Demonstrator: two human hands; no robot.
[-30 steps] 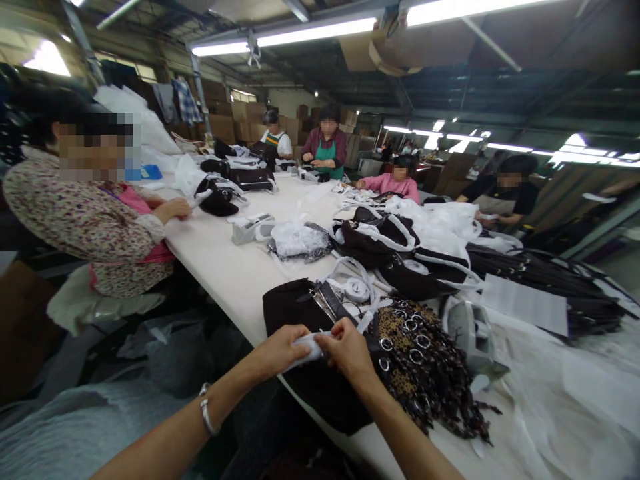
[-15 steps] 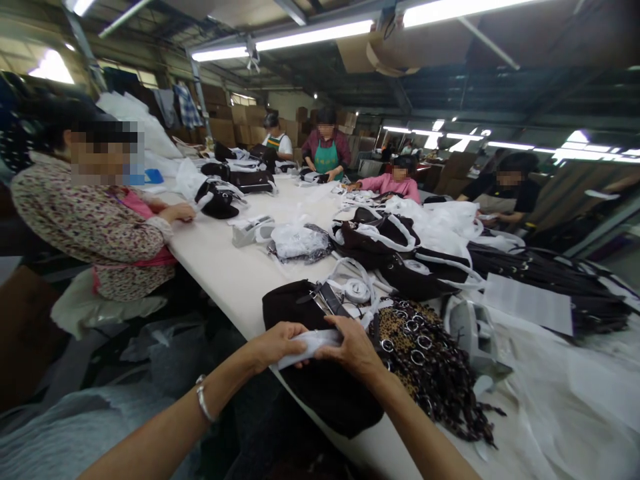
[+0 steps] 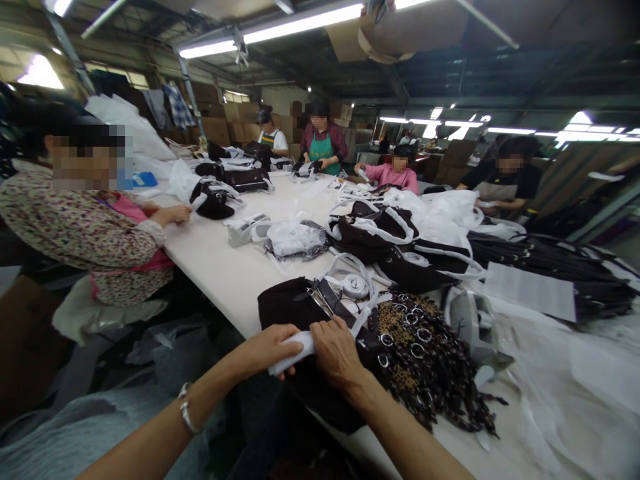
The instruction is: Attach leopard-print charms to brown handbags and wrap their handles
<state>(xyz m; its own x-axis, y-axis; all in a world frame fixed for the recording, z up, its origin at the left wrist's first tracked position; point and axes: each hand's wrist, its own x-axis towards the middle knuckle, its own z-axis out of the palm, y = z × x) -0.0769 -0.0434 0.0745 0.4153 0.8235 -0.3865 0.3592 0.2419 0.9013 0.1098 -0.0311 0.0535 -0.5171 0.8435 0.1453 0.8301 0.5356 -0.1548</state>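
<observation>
A dark brown handbag (image 3: 283, 300) lies at the near edge of the white table, below both my hands. My left hand (image 3: 273, 350) is closed around a flattened white wrapping (image 3: 303, 343), with the thumb on top. My right hand (image 3: 337, 353) is curled over the other end of that wrapping, its fingertips hidden. Beyond my right hand, a white-wrapped handle (image 3: 367, 317) curves up from the bag. A coil of white strip (image 3: 355, 287) sits on the bag next to its dark strap and metal fittings.
To the right lies a heap of dark chains with rings (image 3: 425, 353), beside a grey tape dispenser (image 3: 473, 323). More dark bags (image 3: 370, 233) with white-wrapped handles lie ahead. A co-worker in a floral top (image 3: 115, 227) sits at left; several others work across the table (image 3: 215, 260).
My right hand has gone from an open hold with thumb and fingers spread to a tight curl over the wrapping. My left hand keeps its hold. The view has shifted slightly.
</observation>
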